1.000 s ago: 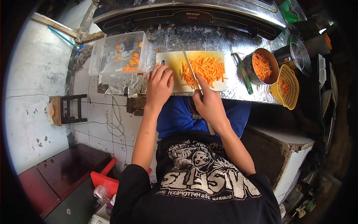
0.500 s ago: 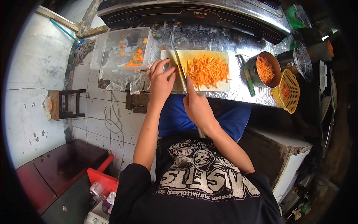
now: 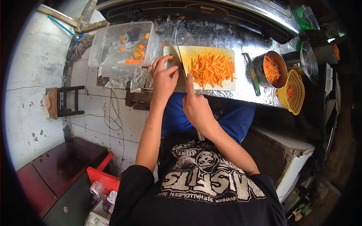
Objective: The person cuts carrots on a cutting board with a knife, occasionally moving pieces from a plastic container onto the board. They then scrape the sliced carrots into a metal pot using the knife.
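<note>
Carrot sticks (image 3: pixel 213 69) on board (image 3: pixel 227 86), tub (image 3: pixel 120 43) left

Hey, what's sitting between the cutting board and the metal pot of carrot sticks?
A green-handled tool lies on the foil-covered counter between the cutting board and the pot, seen in the head view.

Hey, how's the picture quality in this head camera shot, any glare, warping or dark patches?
Head view: strong fisheye warp bends the stove edge and leaves black corners; light glares off the foil-covered counter; the right side around the yellow strainer sits in deep shadow; the carrot strips, the knife in the right hand and the left hand are in focus.
</note>
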Demonstrator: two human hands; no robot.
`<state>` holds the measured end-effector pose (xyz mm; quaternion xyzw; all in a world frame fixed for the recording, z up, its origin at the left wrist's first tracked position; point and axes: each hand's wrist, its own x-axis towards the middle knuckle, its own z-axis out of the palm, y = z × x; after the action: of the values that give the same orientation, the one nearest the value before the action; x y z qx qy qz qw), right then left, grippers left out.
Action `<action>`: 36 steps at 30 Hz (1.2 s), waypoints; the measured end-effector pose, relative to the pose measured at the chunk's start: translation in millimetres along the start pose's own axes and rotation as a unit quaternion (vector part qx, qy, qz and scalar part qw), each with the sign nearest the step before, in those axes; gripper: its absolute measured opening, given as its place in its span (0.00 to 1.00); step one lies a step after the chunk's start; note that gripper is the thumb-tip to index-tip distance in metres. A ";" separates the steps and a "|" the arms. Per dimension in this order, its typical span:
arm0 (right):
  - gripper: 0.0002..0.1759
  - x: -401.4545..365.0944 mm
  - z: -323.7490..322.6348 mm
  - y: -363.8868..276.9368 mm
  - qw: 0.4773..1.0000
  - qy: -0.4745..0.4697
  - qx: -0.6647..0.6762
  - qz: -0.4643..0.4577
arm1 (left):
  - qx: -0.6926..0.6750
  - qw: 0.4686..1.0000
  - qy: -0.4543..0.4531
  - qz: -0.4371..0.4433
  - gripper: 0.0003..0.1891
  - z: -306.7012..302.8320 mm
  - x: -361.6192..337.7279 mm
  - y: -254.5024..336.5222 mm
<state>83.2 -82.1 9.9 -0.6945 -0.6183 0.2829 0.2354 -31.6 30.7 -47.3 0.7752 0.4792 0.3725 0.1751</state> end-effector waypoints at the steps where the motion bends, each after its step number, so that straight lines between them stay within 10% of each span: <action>1: 0.39 1.6 0.8 -0.8 1.000 -0.004 0.000 0.001 | -0.005 1.000 0.000 -0.001 0.06 -0.7 -1.4 -0.4; 36: 0.38 59.4 4.7 2.5 0.995 0.077 0.043 -0.043 | -0.003 1.000 0.001 -0.021 0.09 -2.8 2.8 2.8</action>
<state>86.3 -23.6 -1.3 -0.6759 -0.6149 0.2451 0.3240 -31.2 31.5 -42.6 0.7638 0.4945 0.3714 0.1847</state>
